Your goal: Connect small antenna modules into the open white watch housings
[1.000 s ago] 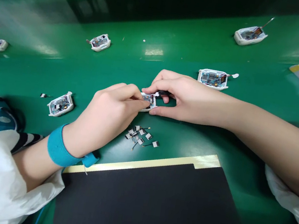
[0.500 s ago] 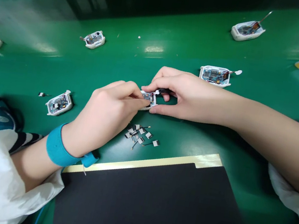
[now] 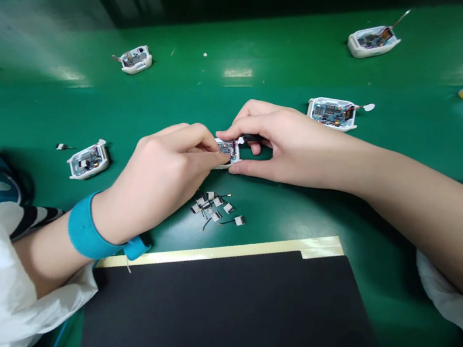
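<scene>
Two bare hands meet over a green anti-static mat point(image 3: 250, 64), and six small white device housings with exposed circuit boards lie on it. One white device housing point(image 3: 227, 150) sits between the hands, low on the mat or just above it; the view cannot settle which. Its long axis seems to run across the view, from the left hand toward the right, though fingers hide its edges. A small round white tab point(image 3: 241, 140) sticks out at its far right corner.

The left hand point(image 3: 159, 179) is nearly closed, with curled fingers reaching onto the housing's left side. The right hand point(image 3: 289, 147) forms a wide open C, its thumb along the near edge and fingers at the far edge. A small dark object point(image 3: 254, 138) lies within the right fingers, too hidden to identify.

Five other white housings point(image 3: 332, 113) are scattered, one just beyond the right hand and four farther off. Just below the hands is a loose pile point(image 3: 212, 209) of about ten tiny wired components, and a single one point(image 3: 61, 146) lies apart to the left. A blue wrist strap point(image 3: 90, 238) circles the left wrist. A black pad point(image 3: 212, 312) with a cream tape edge lies nearest the person.
</scene>
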